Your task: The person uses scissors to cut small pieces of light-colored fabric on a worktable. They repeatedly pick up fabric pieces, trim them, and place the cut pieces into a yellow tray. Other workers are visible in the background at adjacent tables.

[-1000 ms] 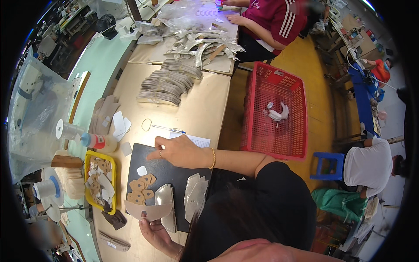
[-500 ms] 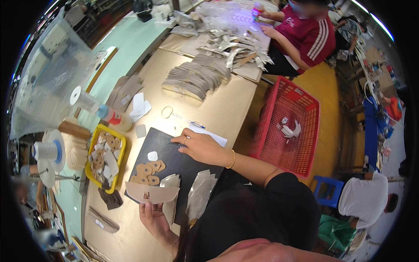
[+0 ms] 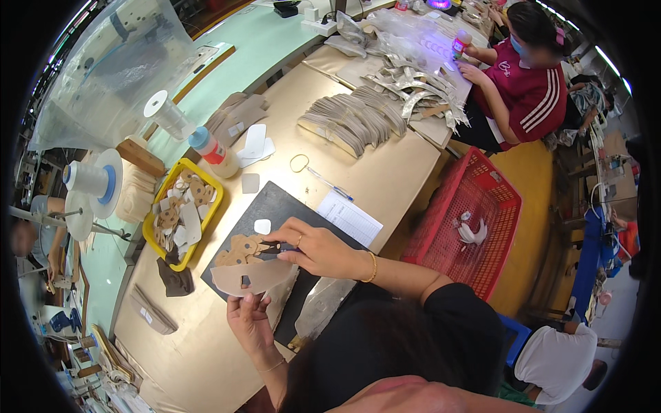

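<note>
Left hand [image 3: 251, 327] pinching a curved beige piece [image 3: 261, 277]; right hand [image 3: 322, 250] gripping a small dark tool [image 3: 274, 246].
The left thumb and fingers are closed on the piece's lower edge, holding it over the black board [image 3: 282, 205], its opening showing. Just beyond, the right fingers are curling tightly around the tool, near brown pieces [image 3: 237, 250]. Farther off, a red crate [image 3: 447, 227] is standing on the floor; a co-worker [image 3: 533, 93] is holding a bottle [image 3: 461, 43].

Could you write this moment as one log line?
left hand: holding curved beige piece | right hand: holding small dark tool | brown tabs: on black board
</note>
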`<act>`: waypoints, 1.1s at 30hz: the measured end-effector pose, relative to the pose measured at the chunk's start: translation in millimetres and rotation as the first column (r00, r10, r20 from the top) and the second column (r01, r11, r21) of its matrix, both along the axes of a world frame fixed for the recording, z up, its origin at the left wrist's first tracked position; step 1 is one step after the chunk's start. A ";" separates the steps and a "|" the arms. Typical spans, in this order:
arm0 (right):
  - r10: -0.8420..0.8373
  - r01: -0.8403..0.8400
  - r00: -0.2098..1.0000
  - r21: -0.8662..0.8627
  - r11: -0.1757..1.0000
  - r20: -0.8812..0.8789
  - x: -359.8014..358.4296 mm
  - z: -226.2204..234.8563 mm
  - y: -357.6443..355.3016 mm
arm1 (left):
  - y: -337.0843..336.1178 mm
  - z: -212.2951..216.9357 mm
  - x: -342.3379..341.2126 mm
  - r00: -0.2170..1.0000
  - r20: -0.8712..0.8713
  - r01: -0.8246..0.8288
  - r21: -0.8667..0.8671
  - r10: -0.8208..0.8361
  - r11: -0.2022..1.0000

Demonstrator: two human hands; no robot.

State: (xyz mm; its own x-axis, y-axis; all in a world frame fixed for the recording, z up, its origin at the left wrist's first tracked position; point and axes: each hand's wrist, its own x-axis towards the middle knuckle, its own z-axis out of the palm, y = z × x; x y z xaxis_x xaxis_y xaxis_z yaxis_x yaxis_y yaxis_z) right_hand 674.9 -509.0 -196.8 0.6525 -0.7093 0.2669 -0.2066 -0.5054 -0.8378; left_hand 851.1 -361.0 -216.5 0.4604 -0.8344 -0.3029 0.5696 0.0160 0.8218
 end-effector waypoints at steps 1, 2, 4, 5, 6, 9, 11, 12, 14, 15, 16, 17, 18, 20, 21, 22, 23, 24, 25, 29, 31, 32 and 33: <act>0.004 -0.004 1.000 -0.001 1.000 0.014 -0.1 0.2 -0.3 | -0.2 0.1 -0.6 1.000 -0.022 -0.014 -0.004 0.014 1.000; 0.007 -0.007 1.000 0.000 1.000 0.024 -0.1 0.5 -0.6 | -0.4 0.1 -1.3 0.999 -0.044 -0.027 -0.007 0.027 1.000; 0.022 -0.022 0.999 0.000 1.000 0.037 -0.3 1.1 0.1 | -0.8 0.0 -2.2 0.997 -0.063 -0.040 -0.007 0.039 0.999; 0.028 -0.028 0.999 0.002 1.000 0.041 -0.2 1.4 0.9 | -1.5 -0.4 -2.1 0.997 -0.060 -0.039 -0.004 0.039 0.999; 0.034 -0.035 0.998 0.014 0.999 0.054 0.0 1.8 2.1 | -1.8 -0.7 -2.5 0.998 -0.053 -0.046 0.008 0.047 0.999; 0.057 -0.061 0.994 0.038 0.997 0.090 1.7 2.9 6.5 | -2.0 -1.5 -3.6 0.999 -0.047 -0.013 0.015 0.014 1.000; 0.077 -0.081 0.991 0.036 0.996 0.113 3.5 3.4 9.4 | -3.4 -2.2 -5.5 1.000 -0.029 0.007 0.011 -0.006 1.000; 0.084 -0.087 0.990 0.020 0.996 0.113 4.1 3.5 10.8 | -4.2 -2.3 -6.5 1.000 -0.019 0.014 0.009 -0.014 1.000; 0.097 -0.097 0.989 -0.011 0.995 0.113 5.2 2.8 13.6 | -5.4 -1.9 -9.2 1.000 0.002 0.013 0.024 -0.013 1.000; 0.106 -0.105 0.989 -0.009 0.994 0.107 5.6 2.0 15.0 | -6.0 -1.6 -10.8 1.000 0.015 0.007 0.031 -0.008 0.999; 0.115 -0.115 0.988 -0.006 0.993 0.101 6.2 1.0 16.4 | -6.5 -1.0 -12.4 1.000 0.019 0.006 0.035 -0.006 0.999; 0.127 -0.128 0.987 0.005 0.992 0.101 6.7 -0.3 17.7 | -7.0 -0.4 -13.8 1.000 0.026 -0.001 0.037 0.000 0.999; 0.125 -0.123 0.987 -0.028 0.992 0.104 8.4 -2.0 18.7 | -7.4 0.3 -14.7 0.999 0.036 -0.011 0.036 0.010 0.999; 0.126 -0.117 0.985 -0.078 0.990 0.118 11.6 -5.5 19.6 | -8.0 1.6 -15.8 0.999 0.039 0.000 0.029 -0.001 1.000; 0.128 -0.119 0.985 -0.076 0.990 0.115 12.5 -7.1 19.6 | -8.3 2.1 -16.0 0.999 0.044 -0.003 0.026 0.002 1.000; 0.129 -0.122 0.985 -0.073 0.990 0.113 13.4 -8.5 19.8 | -8.5 2.3 -15.7 0.999 0.039 0.008 0.016 -0.009 1.000; 0.131 -0.124 0.985 -0.069 0.990 0.112 14.0 -9.4 20.0 | -8.5 2.5 -15.1 0.999 0.036 0.013 0.008 -0.013 1.000; 0.134 -0.126 0.985 -0.074 0.989 0.107 14.3 -10.1 19.8 | -8.5 2.6 -14.5 0.999 0.033 0.015 0.000 -0.015 1.000; 0.136 -0.128 0.985 -0.079 0.989 0.102 14.3 -10.3 19.4 | -8.4 2.4 -13.7 0.999 0.021 0.029 -0.011 -0.028 1.000; 0.135 -0.127 0.986 -0.083 0.988 0.099 15.3 -8.6 18.2 | -7.9 1.1 -10.9 0.997 -0.031 0.062 -0.053 -0.064 0.997; 0.133 -0.123 0.986 -0.105 0.987 0.099 16.3 -7.2 17.5 | -8.1 0.3 -9.9 0.994 -0.065 0.078 -0.074 -0.083 0.994; 0.138 -0.127 0.986 -0.104 0.986 0.097 16.8 -6.6 17.3 | -8.2 0.0 -9.5 0.992 -0.086 0.088 -0.085 -0.095 0.993; 0.134 -0.122 0.986 -0.119 0.985 0.099 17.1 -6.1 17.0 | -8.3 -0.1 -9.1 0.989 -0.106 0.096 -0.102 -0.107 0.990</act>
